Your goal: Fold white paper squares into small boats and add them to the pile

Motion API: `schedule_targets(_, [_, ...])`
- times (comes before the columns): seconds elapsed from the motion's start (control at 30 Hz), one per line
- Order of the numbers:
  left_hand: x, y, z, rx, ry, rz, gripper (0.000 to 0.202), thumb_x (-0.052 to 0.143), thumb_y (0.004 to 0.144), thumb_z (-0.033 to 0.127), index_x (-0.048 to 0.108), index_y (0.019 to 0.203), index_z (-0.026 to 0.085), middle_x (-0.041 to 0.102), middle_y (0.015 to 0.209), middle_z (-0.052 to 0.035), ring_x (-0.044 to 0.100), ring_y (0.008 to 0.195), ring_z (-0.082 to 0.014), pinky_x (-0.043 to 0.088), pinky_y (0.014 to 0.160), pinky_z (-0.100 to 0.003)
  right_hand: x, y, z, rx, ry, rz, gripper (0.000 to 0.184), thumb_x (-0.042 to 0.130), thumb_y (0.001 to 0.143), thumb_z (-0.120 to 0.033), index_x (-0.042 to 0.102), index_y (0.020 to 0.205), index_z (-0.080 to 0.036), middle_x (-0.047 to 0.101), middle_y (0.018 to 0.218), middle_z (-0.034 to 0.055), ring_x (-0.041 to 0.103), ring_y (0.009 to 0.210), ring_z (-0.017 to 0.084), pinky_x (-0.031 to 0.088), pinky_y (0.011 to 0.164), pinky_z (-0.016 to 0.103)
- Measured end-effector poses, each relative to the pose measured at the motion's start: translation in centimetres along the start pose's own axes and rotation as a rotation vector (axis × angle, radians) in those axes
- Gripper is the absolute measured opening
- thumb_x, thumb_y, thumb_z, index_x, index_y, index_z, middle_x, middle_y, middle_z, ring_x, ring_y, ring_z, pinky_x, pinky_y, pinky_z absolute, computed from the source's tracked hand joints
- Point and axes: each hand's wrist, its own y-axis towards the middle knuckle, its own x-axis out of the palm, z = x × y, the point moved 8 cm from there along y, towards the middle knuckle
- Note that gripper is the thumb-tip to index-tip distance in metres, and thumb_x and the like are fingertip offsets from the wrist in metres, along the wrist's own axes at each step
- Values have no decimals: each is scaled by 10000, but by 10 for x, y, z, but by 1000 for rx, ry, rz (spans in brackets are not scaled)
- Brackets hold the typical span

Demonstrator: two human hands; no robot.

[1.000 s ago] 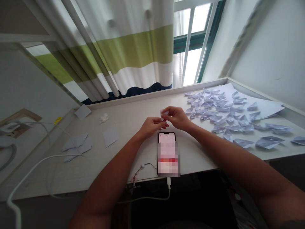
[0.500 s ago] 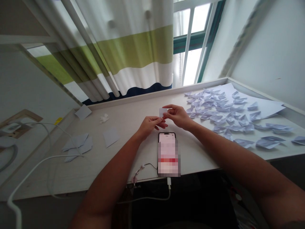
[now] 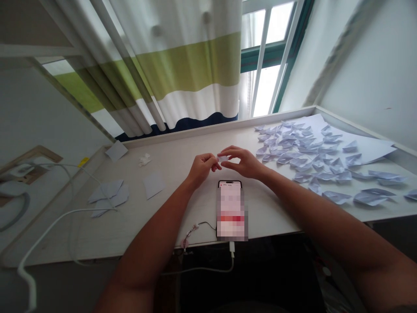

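My left hand (image 3: 203, 168) is closed in a pinch on a small piece of white folded paper (image 3: 223, 159), above the white desk. My right hand (image 3: 243, 162) reaches it from the other side, index finger along its upper edge and thumb along its lower edge. The fingers cover part of the paper, so its exact folds are hard to make out. Just below the hands lies a phone (image 3: 230, 208) with its screen lit and partly blurred. Many small folded paper boats (image 3: 302, 141) spread over the desk's right side.
White sheets (image 3: 374, 150) lie under some boats. On the left are loose paper pieces (image 3: 112, 195), a single square (image 3: 153, 186), another piece (image 3: 116, 151) and a crumpled scrap (image 3: 145, 160). A white cable (image 3: 48, 234) loops at left; a charging cable (image 3: 232, 250) runs from the phone.
The paper stood upright as a small square and now appears lower and narrower between the fingers. My right thumb and index finger have spread around it. The view has shifted slightly.
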Motion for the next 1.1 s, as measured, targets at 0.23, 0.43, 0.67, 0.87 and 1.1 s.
schedule_targets(0.23, [-2, -2, 11, 179, 49, 68, 321, 818, 880, 491, 719, 880, 186, 762, 891, -42, 714, 847, -175, 576, 829, -314, 1, 0, 8, 133, 207, 34, 426, 908, 848, -572, 844, 1074, -217, 834, 1062, 88, 783, 936, 243, 679, 846, 419])
schedule_targets(0.43, [-5, -3, 9, 216, 62, 131, 407, 854, 880, 543, 714, 1058, 206, 777, 1015, -61, 754, 936, -198, 604, 822, -315, 3, 1, 9, 193, 329, 17, 497, 939, 810, -605, 822, 1077, -202, 834, 1020, 83, 825, 911, 250, 690, 802, 405])
schedule_targets(0.67, [-7, -1, 5, 234, 107, 121, 433, 824, 901, 513, 834, 1196, 196, 787, 1089, -86, 722, 900, -196, 591, 686, -280, 8, -4, 19, 313, 360, -50, 608, 902, 815, -694, 775, 1125, -187, 838, 1011, 86, 859, 812, 247, 699, 708, 348])
schedule_targets(0.87, [-7, -1, 12, 259, 96, 132, 329, 749, 944, 496, 834, 928, 179, 757, 959, -77, 673, 841, -184, 543, 660, -272, 5, -4, 22, 297, 211, -7, 596, 769, 901, -776, 701, 985, -190, 809, 794, 61, 778, 590, 180, 592, 521, 262])
schedule_targets(1.1, [-1, 0, 3, 135, -13, 68, 433, 830, 864, 600, 826, 859, 167, 762, 785, -44, 637, 718, -161, 515, 693, -291, 11, -5, 15, 268, 181, -63, 523, 709, 991, -657, 599, 743, -210, 703, 592, 23, 713, 529, 153, 572, 519, 256])
